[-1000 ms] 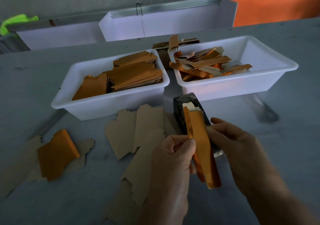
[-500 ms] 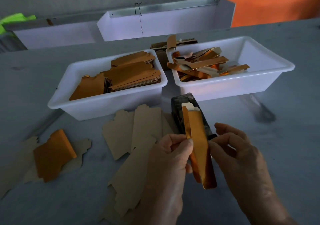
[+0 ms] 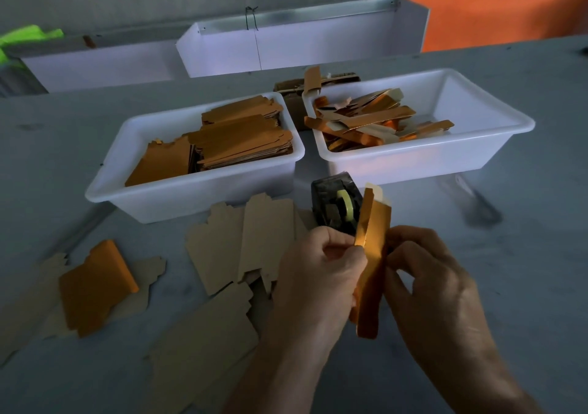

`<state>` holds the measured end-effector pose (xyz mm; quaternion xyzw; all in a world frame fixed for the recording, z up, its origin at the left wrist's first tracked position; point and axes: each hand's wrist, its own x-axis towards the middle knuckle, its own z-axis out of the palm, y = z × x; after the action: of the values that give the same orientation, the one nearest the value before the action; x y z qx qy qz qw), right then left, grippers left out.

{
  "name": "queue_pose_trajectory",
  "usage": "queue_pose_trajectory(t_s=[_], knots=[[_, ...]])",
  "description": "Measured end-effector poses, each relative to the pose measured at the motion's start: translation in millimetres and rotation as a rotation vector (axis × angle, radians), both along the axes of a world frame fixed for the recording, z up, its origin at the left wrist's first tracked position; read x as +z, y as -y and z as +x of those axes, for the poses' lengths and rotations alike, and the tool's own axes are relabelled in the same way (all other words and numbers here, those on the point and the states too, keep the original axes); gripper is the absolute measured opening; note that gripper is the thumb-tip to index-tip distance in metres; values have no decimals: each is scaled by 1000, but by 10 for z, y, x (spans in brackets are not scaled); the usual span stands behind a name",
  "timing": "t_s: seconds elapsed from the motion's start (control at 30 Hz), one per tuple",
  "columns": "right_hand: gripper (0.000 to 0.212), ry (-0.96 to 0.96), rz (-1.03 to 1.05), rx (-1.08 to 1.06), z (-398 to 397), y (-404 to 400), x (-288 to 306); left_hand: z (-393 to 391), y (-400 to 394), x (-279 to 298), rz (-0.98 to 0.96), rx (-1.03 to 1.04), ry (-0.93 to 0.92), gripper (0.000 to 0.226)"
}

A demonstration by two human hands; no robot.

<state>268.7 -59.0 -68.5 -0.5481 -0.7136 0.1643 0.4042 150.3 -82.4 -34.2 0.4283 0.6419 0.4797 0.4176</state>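
Directly behind the orange card [image 3: 370, 254], a tape dispenser [image 3: 334, 205].

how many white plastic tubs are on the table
2. The left tub sits left of centre, holding stacked flat orange blanks; the right tub sits close beside it, holding loose folded orange pieces. Both lie beyond the held orange card. None seems hidden.

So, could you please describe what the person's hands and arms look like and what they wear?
The left hand and right hand are bare: no gloves, rings or watch show. The left forearm and right forearm are bare too, with no sleeve in view.
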Motion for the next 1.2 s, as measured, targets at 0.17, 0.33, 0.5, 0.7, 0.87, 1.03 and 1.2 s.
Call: queue_pose_trajectory(t_s=[0.17,0.33,0.5,0.7,0.87,1.03,1.2], knots=[[15,49,-6,39,84,-12,55,-8,-11,20,-23,-31,-28,7],[17,-391,-326,172,334,39,273,-65,77,41,-71,-33,158,7],[10,-521,-489,487,258,146,525,-74,190,39,-96,7,241,8],[18,-327,-405,483,166,115,451,-85,249,28,-88,-6,268,9],[60,-266,-382,404,151,91,422,-89,259,56,-86,-21,309,12],[71,-182,-397,328,113,92,447,-100,271,105,-104,-76,339,10],[64,-82,-364,303,74,106,488,-130,274,91,-128,-132,289,13]])
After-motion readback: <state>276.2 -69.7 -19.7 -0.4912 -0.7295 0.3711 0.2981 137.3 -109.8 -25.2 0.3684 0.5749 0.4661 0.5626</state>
